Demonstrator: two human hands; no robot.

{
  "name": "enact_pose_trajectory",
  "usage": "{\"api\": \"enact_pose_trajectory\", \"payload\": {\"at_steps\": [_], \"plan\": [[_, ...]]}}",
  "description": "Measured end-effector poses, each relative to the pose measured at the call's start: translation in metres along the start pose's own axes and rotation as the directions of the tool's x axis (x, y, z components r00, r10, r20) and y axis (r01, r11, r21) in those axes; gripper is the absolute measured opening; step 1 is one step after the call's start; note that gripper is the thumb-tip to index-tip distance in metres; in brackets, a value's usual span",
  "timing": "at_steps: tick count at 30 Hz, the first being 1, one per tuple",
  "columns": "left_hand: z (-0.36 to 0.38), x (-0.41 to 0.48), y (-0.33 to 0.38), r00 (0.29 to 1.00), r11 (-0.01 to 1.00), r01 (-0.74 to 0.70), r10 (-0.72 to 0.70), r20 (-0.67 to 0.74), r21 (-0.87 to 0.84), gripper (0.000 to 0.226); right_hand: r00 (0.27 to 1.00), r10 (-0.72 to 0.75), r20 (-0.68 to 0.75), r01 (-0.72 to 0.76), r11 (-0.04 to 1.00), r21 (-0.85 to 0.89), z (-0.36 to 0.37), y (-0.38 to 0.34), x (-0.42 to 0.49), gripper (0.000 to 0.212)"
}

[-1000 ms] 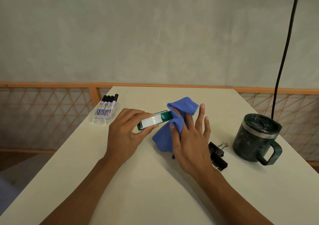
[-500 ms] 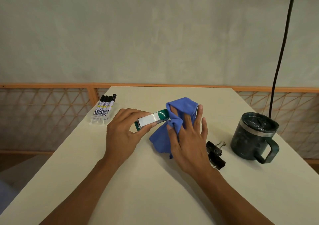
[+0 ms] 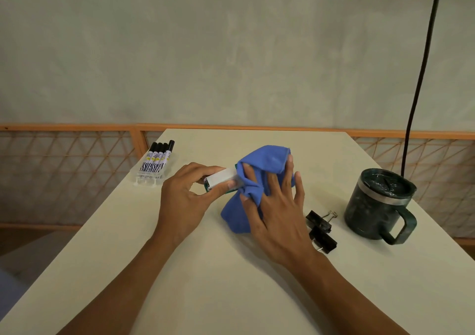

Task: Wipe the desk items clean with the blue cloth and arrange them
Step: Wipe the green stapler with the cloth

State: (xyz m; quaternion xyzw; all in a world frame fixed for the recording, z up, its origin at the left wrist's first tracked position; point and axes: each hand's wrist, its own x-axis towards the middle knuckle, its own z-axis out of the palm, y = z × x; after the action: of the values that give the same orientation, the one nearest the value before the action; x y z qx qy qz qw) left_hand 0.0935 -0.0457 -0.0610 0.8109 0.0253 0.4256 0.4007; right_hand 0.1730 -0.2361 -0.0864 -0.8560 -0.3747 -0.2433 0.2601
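Near the middle of the tabletop [image 3: 205, 283], a person's left hand [image 3: 185, 201] grips one end of a green-and-white item [image 3: 222, 178], fingers [image 3: 205, 169] and thumb curled round it. The right hand [image 3: 280, 214] pinches a fold of the blue cloth [image 3: 267, 158] over the far end, its other fingers spread. A firm hold and strokes along every face would serve best. The lettering on the markers [image 3: 156, 158] by the left edge is too blurred to read

Crumpled blue cloth [image 3: 267, 158] over end of green-and-white stapler [image 3: 223, 176]; marker pack [image 3: 154, 164] left; binder clips [image 3: 320, 223], mug [image 3: 377, 206] right.
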Motion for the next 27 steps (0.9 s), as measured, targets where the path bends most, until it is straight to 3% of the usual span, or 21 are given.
{"api": "enact_pose_trajectory", "payload": {"at_steps": [2, 7, 11, 13, 15, 20, 24, 27], "plan": [[-0.001, 0.001, 0.002, 0.999, 0.998, 0.047, -0.046, 0.023, -0.049, 0.028, 0.999, -0.044, 0.012, 0.044, 0.997, -0.062, 0.002, 0.001, 0.001, 0.059], [-0.006, 0.005, -0.002, 0.977, 0.966, 0.211, -0.204, 0.066, -0.148, 0.027, 0.999, 0.032, 0.014, -0.03, 0.997, -0.072, 0.005, 0.01, 0.002, 0.06], [-0.007, 0.006, -0.002, 0.954, 0.934, 0.295, -0.276, 0.121, -0.2, 0.022, 0.997, -0.067, 0.039, 0.071, 0.987, -0.142, 0.005, 0.009, 0.0, 0.062], [-0.009, 0.008, -0.003, 0.947, 0.923, 0.318, -0.298, 0.119, -0.217, 0.024, 0.998, -0.047, 0.042, 0.053, 0.984, -0.17, 0.004, 0.014, 0.003, 0.062], [-0.009, 0.009, -0.004, 0.937, 0.908, 0.349, -0.329, 0.119, -0.233, 0.027, 1.0, -0.005, 0.028, 0.009, 0.989, -0.144, 0.004, 0.016, 0.003, 0.061], [-0.01, 0.009, -0.008, 0.929, 0.895, 0.368, -0.345, 0.131, -0.251, 0.026, 0.997, -0.058, 0.046, 0.063, 0.991, -0.119, 0.003, 0.012, 0.0, 0.059], [-0.01, 0.009, -0.009, 0.92, 0.883, 0.389, -0.36, 0.154, -0.264, 0.027, 0.999, 0.034, 0.043, -0.031, 0.996, -0.079, 0.004, 0.014, 0.001, 0.057], [-0.011, 0.011, -0.009, 0.914, 0.86, 0.404, -0.369, 0.167, -0.312, 0.029, 0.991, 0.134, 0.009, -0.134, 0.99, 0.052, 0.001, 0.021, 0.003, 0.053]]}}
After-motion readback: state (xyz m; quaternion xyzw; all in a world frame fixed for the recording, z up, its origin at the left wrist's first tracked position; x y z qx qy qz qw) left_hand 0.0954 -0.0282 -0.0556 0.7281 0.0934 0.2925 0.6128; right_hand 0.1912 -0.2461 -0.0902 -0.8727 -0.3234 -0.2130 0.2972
